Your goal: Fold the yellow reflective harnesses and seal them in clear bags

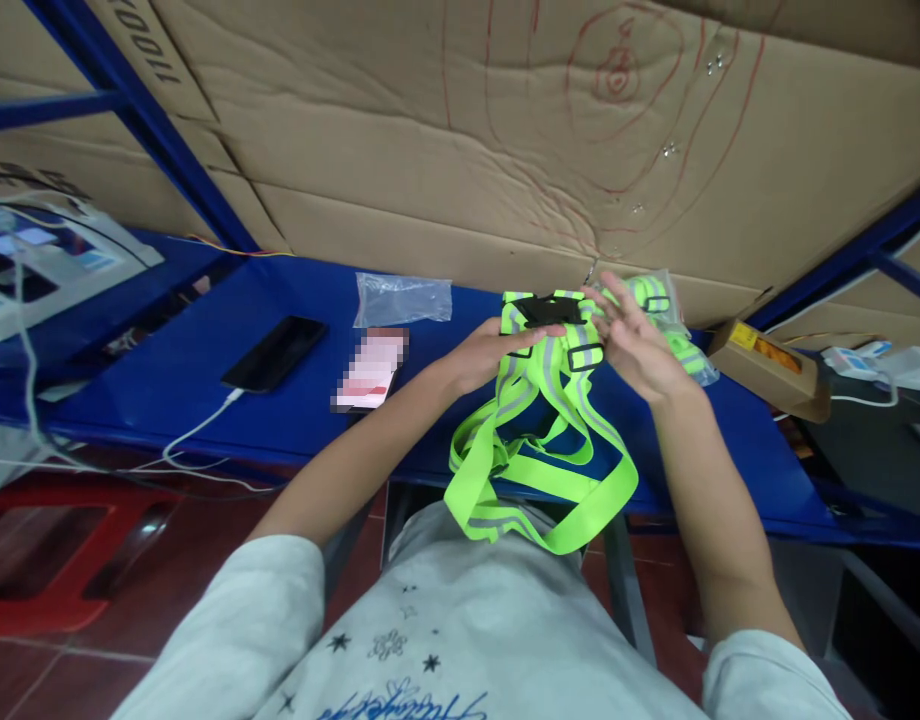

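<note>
A neon yellow-green strap harness [539, 490] with grey reflective stripes and black buckles hangs over the front edge of the blue table, its loops drooping toward my lap. My left hand [490, 352] is closed on the upper part of the straps, thumb over them just below the black buckle [554, 311]. At the right side of the bundle is my right hand [631, 338], its fingers apart and raised, the fingertips close to the straps; whether they touch is unclear. Behind that hand lie more green straps in clear plastic bags [689, 355].
On the blue table [160, 375] are a black phone [274, 354] with a white cable, a lit phone [371, 368] and a clear plastic bag [404, 300]. An open cardboard box [767, 368] stands at right. Cardboard [355, 130] walls the back; a red stool [47, 550] is lower left.
</note>
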The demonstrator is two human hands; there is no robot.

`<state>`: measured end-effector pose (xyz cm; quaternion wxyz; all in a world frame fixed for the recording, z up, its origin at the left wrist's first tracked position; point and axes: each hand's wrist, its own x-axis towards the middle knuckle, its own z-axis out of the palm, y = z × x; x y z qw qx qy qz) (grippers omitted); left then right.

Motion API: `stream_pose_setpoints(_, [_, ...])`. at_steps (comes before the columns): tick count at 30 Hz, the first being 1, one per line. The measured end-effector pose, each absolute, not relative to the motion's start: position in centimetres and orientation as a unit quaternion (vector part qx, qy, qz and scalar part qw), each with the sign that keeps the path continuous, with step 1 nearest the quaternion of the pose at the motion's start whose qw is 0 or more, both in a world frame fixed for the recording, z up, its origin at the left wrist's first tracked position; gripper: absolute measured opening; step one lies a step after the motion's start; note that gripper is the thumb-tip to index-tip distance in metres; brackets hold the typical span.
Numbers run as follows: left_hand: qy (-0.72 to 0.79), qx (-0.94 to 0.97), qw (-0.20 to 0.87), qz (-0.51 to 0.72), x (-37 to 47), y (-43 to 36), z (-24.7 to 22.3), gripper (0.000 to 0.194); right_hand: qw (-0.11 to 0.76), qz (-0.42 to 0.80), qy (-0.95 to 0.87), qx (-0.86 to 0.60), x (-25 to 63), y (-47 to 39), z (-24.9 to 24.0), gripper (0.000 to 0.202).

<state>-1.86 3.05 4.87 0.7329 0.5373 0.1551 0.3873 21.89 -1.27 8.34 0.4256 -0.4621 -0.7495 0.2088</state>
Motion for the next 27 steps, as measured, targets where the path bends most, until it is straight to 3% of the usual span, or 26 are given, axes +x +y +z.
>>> stream_pose_setpoints(2, [0.154, 0.543, 0.729, 0.387, -1.9, 3.0, 5.0, 0.042, 0.432, 0.247, -0.735, -0.461, 22.1, -1.0, 10.3, 0.067])
stream_pose_setpoints(5, [0.171, 0.532, 0.721, 0.409, -1.6, 2.8, 4.9, 0.044, 0.348, 0.314, -0.753, -0.462, 21.0, -0.4, 12.8, 0.061])
stream_pose_setpoints(8, [0.185, 0.497, 0.724, 0.44, -1.5, 2.7, 4.9, 0.051, 0.305, 0.304, -0.782, -0.45, 19.5, 0.1, 14.6, 0.052])
stream_pose_setpoints(13, [0.164, 0.457, 0.765, 0.424, -1.8, 2.7, 5.6, 0.064, 0.364, 0.21, -0.789, -0.448, 17.4, 0.4, 15.4, 0.045])
stream_pose_setpoints(16, [0.168, 0.458, 0.769, 0.413, -1.5, 2.4, 5.5, 0.062, 0.418, 0.18, -0.77, -0.447, 16.3, 0.8, 14.4, 0.035])
stream_pose_setpoints(19, [0.207, 0.462, 0.722, 0.472, -1.0, 2.2, 5.1, 0.056, 0.501, 0.247, -0.717, -0.417, 15.3, 1.7, 12.9, 0.035])
stream_pose_setpoints(23, [0.261, 0.518, 0.616, 0.533, -0.9, 2.4, 5.2, 0.05, 0.556, 0.34, -0.65, -0.39, 14.6, 3.0, 11.2, 0.053])
stream_pose_setpoints(27, [0.217, 0.537, 0.666, 0.471, -1.4, 2.2, 5.7, 0.05, 0.606, 0.303, -0.61, -0.411, 13.8, 3.4, 10.4, 0.053])
